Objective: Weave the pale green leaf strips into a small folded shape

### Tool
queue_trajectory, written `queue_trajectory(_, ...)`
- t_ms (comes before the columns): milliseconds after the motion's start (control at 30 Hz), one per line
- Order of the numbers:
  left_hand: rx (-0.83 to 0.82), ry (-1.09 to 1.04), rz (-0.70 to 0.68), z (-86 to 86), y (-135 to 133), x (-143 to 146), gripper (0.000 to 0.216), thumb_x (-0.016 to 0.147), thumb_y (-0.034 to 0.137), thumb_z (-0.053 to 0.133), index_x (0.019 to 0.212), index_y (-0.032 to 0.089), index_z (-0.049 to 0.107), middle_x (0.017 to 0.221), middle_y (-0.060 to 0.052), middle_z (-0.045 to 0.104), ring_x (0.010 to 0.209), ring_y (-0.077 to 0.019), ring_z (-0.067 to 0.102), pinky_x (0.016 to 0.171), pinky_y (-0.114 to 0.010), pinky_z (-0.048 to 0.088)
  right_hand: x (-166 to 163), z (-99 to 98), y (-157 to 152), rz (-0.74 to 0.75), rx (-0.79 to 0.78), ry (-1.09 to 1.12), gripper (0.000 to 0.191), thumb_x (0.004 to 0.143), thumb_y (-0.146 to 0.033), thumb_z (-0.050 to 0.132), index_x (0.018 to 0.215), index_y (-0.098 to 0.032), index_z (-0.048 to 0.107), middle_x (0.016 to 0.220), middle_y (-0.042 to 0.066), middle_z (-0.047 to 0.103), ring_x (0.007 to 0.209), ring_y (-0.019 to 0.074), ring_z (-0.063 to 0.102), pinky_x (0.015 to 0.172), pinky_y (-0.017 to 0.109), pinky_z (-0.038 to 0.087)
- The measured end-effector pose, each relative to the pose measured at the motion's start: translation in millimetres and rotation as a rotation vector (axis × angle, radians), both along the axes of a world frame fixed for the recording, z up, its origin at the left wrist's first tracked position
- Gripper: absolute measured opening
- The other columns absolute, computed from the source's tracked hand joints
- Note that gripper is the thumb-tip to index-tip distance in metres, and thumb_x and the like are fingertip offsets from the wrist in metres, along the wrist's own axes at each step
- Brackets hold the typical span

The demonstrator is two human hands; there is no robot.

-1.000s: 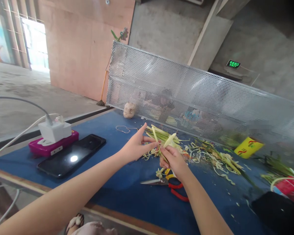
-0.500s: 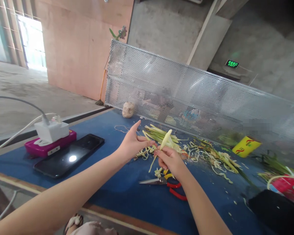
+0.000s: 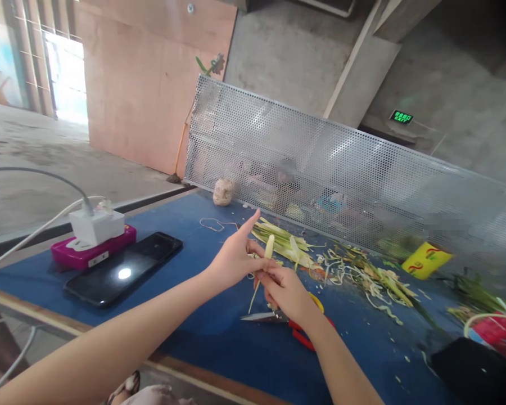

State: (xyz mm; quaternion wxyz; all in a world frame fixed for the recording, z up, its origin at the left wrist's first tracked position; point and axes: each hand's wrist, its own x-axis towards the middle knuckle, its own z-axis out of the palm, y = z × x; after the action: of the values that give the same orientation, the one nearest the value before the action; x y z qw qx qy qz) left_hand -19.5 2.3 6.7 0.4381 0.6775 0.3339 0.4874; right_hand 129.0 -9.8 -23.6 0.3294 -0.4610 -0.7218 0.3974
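Note:
Over the blue table, my left hand (image 3: 238,256) and my right hand (image 3: 287,289) meet at the fingertips. Between them they pinch a pale yellow-green plant strip (image 3: 270,246); its rounded end points up and a thin tail hangs below. My left thumb sticks upward while the fingers close on the strip. My right fingers are curled around its lower part, hiding the grip. Under my right hand lie scissors (image 3: 263,318) with red and yellow handles, partly covered. Just behind the hands, a bundle of green-white plant strips (image 3: 284,236) rests on the table.
Curly plant scraps (image 3: 358,270) spread to the right, near a yellow packet (image 3: 427,260). A black phone (image 3: 124,270) and a purple power strip (image 3: 82,254) with a white plug lie left. A perforated metal screen (image 3: 320,152) borders the back, beside a wrapped lump (image 3: 223,192).
My right hand has shifted slightly down and my left hand slightly right. The wide, pale flap of the held strip no longer stands above my right hand; a narrower rounded end now shows.

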Motion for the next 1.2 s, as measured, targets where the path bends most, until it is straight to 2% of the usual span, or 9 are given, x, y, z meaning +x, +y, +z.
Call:
queue_trajectory(200, -0.043, -0.105, 0.123, -0.6, 6.0, -2.4, 0.106, 0.055, 0.016, 0.073, 0.139, 0.018, 0.008, 0.057, 0.0, 0.065, 0.057, -0.0174, 0.061, 0.058, -0.03, 0.048, 1.1, 0.4, 2.9, 0.065, 0.077, 0.0, 0.027, 0.083, -0.039, 0.043, 0.072, -0.018, 0.057, 0.041, -0.006, 0.041, 0.04, 0.0086, 0.038, 0.046, 0.022, 0.031)
queue_trajectory(333, -0.065, -0.155, 0.104, -0.1, 11.4, -0.9, 0.109, 0.055, 0.016, 0.074, 0.139, 0.017, 0.003, 0.058, 0.0, 0.066, 0.055, -0.0167, 0.06, 0.058, -0.031, 0.048, 0.1, -0.2, 4.6, 0.055, 0.043, 0.026, 0.03, 0.082, -0.042, 0.044, 0.072, -0.018, 0.058, 0.042, -0.006, 0.041, 0.04, 0.0079, 0.036, 0.047, 0.022, 0.03)
queue_trajectory(400, -0.091, -0.222, 0.083, 2.3, 15.4, -0.6, 0.103, 0.063, 0.023, 0.069, 0.139, 0.015, 0.0, 0.064, -0.002, 0.068, 0.058, -0.0165, 0.062, 0.062, -0.03, 0.047, 1.7, 0.6, 5.6, 0.051, -0.034, 0.142, 0.032, 0.082, -0.044, 0.044, 0.072, -0.017, 0.059, 0.04, -0.006, 0.041, 0.038, 0.0074, 0.034, 0.044, 0.022, 0.028)
queue_trajectory(500, -0.181, -0.417, 0.09, 3.9, 22.2, -1.2, 0.08, 0.08, 0.038, 0.05, 0.138, 0.014, 0.001, 0.086, -0.009, 0.069, 0.072, -0.0182, 0.064, 0.068, -0.032, 0.047, 6.1, 4.5, 6.2, 0.099, -0.2, 0.509, 0.033, 0.08, -0.048, 0.045, 0.079, -0.018, 0.058, 0.039, -0.008, 0.038, 0.035, 0.0059, 0.026, 0.041, 0.021, 0.024)
queue_trajectory(600, -0.25, -0.398, -0.007, -1.3, 24.0, 0.5, 0.071, 0.081, 0.041, 0.046, 0.137, 0.013, 0.013, 0.088, -0.011, 0.069, 0.077, -0.0204, 0.064, 0.064, -0.031, 0.045, 9.4, 9.0, 4.8, 0.198, -0.31, 0.79, 0.029, 0.079, -0.046, 0.05, 0.085, -0.019, 0.058, 0.038, -0.01, 0.032, 0.035, 0.0052, 0.021, 0.041, 0.02, 0.023)
queue_trajectory(733, -0.236, -0.299, -0.212, -10.1, 16.0, 7.0, 0.076, 0.07, 0.027, 0.064, 0.134, 0.014, 0.025, 0.072, -0.003, 0.067, 0.07, -0.0153, 0.061, 0.067, -0.028, 0.044, 10.7, 9.5, 3.3, 0.265, -0.384, 0.867, 0.024, 0.078, -0.042, 0.055, 0.083, -0.018, 0.058, 0.037, -0.011, 0.03, 0.035, 0.0045, 0.021, 0.041, 0.02, 0.023)
queue_trajectory(933, -0.175, -0.327, -0.265, -13.1, 14.3, 7.0, 0.09, 0.063, 0.015, 0.069, 0.136, 0.014, 0.016, 0.076, -0.003, 0.068, 0.072, -0.0139, 0.062, 0.072, -0.028, 0.044, 11.3, 7.1, 9.0, 0.094, -0.258, 0.87, 0.022, 0.075, -0.036, 0.06, 0.091, -0.021, 0.055, 0.041, -0.01, 0.038, 0.036, 0.0048, 0.027, 0.041, 0.02, 0.025)
queue_trajectory(1033, -0.118, -0.304, -0.283, -14.5, 16.8, 5.2, 0.096, 0.06, 0.01, 0.069, 0.136, 0.016, 0.012, 0.078, -0.003, 0.067, 0.074, -0.0148, 0.063, 0.074, -0.03, 0.045, 12.4, 7.6, 11.1, 0.064, -0.21, 0.835, 0.021, 0.072, -0.034, 0.063, 0.086, -0.02, 0.055, 0.045, -0.009, 0.043, 0.037, 0.0046, 0.031, 0.041, 0.02, 0.027)
queue_trajectory(1200, 0.016, -0.184, -0.163, -13.0, 12.7, 5.3, 0.089, 0.064, 0.012, 0.065, 0.136, 0.015, 0.013, 0.07, 0.001, 0.062, 0.066, -0.0116, 0.059, 0.065, -0.026, 0.045, 11.2, 7.5, 10.5, 0.048, -0.125, 0.789, 0.021, 0.066, -0.026, 0.068, 0.081, -0.019, 0.055, 0.049, -0.008, 0.047, 0.039, 0.004, 0.035, 0.041, 0.02, 0.026)
